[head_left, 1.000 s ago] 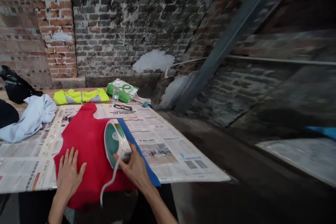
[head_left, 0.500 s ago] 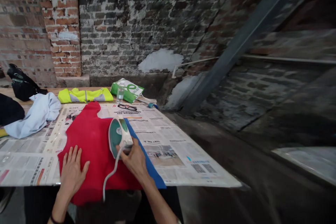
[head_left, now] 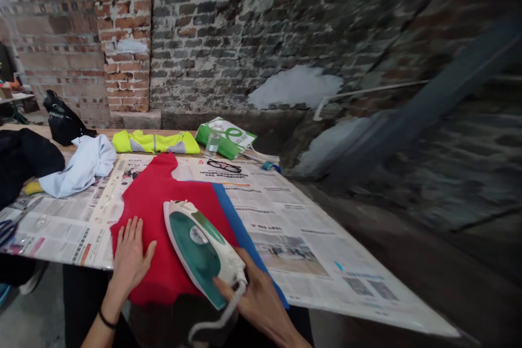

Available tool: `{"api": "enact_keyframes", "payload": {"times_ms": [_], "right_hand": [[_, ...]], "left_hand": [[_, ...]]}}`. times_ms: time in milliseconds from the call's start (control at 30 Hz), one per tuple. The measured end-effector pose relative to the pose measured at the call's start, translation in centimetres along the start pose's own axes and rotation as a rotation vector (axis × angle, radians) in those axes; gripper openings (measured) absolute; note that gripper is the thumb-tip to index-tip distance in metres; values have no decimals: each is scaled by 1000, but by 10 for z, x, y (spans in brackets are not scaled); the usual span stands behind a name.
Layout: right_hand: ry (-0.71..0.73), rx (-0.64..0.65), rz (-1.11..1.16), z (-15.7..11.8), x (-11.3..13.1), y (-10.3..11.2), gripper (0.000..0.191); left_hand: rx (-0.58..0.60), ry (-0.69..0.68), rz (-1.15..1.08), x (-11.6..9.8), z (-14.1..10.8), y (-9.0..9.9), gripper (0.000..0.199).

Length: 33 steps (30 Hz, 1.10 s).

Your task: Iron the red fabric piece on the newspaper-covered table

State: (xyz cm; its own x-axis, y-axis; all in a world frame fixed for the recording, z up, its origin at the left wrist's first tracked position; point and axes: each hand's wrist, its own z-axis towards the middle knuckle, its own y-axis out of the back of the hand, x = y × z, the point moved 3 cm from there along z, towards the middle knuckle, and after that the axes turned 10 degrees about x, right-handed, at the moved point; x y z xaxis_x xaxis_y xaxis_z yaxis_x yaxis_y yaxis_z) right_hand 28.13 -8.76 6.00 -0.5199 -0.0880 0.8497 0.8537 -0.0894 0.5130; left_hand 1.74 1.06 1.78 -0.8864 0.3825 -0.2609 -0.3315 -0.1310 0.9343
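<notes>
A red fabric piece lies flat over a blue piece, whose right edge shows. My left hand rests flat on the red fabric, fingers stretched out. My right hand is closed on the handle of a green and white clothes iron. Its pointed end faces away and to the left, over the red fabric. I cannot tell whether the soleplate touches the cloth. A pale cord curls from the rear of the iron below my right hand.
Newspaper sheets cover the table. Behind lie a yellow reflective vest, a clear bottle, a green and white bag and eyeglasses. At left are a pale blue cloth, dark cloth, scissors and a black bag.
The iron has come nearer to me across the red fabric, and its pointed end has swung left. My left hand stays flat on the cloth. The whole view has shifted left.
</notes>
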Motion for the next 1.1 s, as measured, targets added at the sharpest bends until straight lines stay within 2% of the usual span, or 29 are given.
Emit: {"api": "enact_keyframes", "payload": {"times_ms": [67, 167, 333, 467, 567, 633, 700, 767, 867, 933, 1033, 1100], "right_hand": [[39, 37, 29, -2, 2, -3, 37], [80, 58, 69, 12, 8, -16, 43], [141, 72, 35, 73, 33, -56, 43], [121, 8, -46, 128, 56, -93, 38], [113, -16, -87, 147, 67, -109, 34], [115, -14, -99, 143, 67, -110, 33], [133, 29, -94, 129, 62, -101, 34], [162, 130, -56, 109, 53, -84, 36], [152, 299, 32, 81, 36, -45, 36], [115, 365, 78, 69, 24, -12, 34], [61, 373, 80, 57, 8, 34, 37], [10, 324, 67, 51, -1, 57, 36]], "left_hand": [[-43, 37, -84, 1, -2, 3, 59], [-69, 72, -176, 3, -2, 3, 60], [-85, 60, -258, 8, 0, -1, 62], [-134, 133, -464, 18, -1, 2, 63], [-191, 193, -623, 26, 0, 6, 63], [-218, 232, -700, 31, 0, 7, 65], [-224, 258, -763, 34, 2, 7, 66], [-214, 266, -815, 34, 2, 8, 67], [-218, 267, -875, 34, 1, 10, 68], [-243, 274, -919, 34, 0, 12, 66], [-275, 258, -1010, 36, 0, 11, 65], [-296, 240, -1090, 37, 1, 9, 68]]}}
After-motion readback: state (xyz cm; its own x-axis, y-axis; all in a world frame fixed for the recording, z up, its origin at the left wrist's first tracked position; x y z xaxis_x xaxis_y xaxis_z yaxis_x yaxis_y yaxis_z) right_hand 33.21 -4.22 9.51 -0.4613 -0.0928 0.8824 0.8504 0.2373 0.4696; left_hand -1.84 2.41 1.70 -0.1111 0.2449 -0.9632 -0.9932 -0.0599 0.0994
